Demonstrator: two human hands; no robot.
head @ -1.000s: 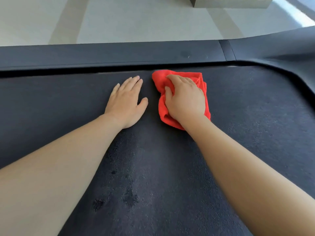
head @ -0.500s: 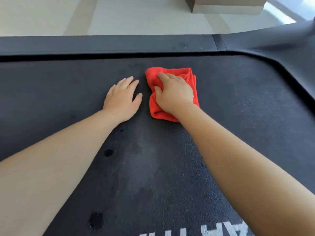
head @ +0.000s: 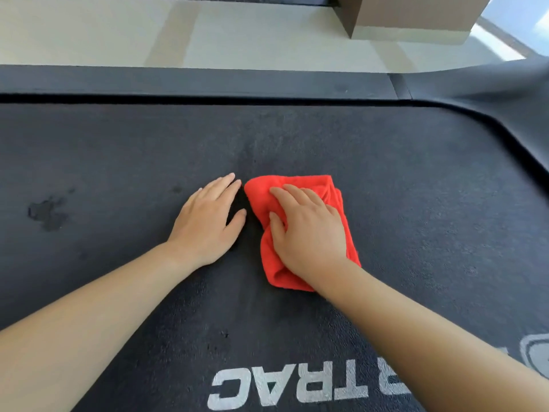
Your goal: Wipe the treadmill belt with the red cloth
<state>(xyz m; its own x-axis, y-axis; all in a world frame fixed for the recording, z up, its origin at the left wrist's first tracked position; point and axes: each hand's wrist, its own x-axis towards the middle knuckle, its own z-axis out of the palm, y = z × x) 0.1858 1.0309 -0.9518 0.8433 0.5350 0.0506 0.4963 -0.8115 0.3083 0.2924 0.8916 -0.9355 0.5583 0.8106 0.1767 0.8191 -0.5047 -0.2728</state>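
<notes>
One big dark treadmill belt [head: 416, 218] fills the view. One bunched red cloth [head: 312, 181] sits mid-belt, with the right hand [head: 309, 233] flat on top pressing it, fingers straight. The left hand [head: 205, 224] is just beside it, palm down, fingers relaxed on the belt.

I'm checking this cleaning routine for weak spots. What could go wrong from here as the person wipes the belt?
The red cloth is bunched under the right hand, so each stroke may cover little and leave streaks. The dark blotches lie far left, beyond the left hand, and could be missed. The left hand rests flat on the treadmill belt beside the cloth; it may block a leftward stroke.
</notes>
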